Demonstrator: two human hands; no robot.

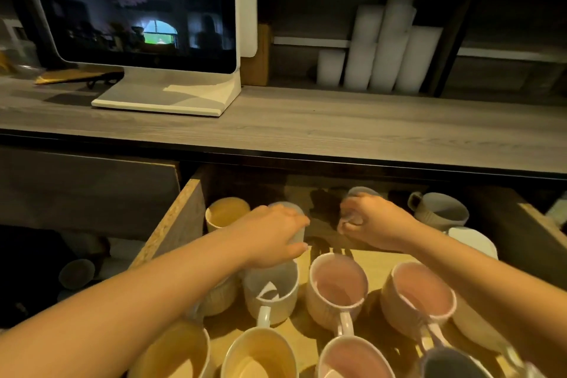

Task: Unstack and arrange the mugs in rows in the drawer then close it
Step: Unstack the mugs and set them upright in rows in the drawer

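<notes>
Mugs (337, 288) upright, handles toward viewer; left hand (273, 236) and right hand (372, 221) each clasp grey mug; open drawer (178, 218) under counter (337, 129).

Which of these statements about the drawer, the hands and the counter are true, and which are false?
1. The drawer is open. True.
2. Both hands are on mugs. True: the left hand and right hand each grip a grey mug.
3. The monitor shows a bright menu. False: it is dark, showing only reflections.
4. The drawer holds only pink mugs. False: yellow and grey ones too.
5. White cups stand stacked on the shelf. True.
</notes>
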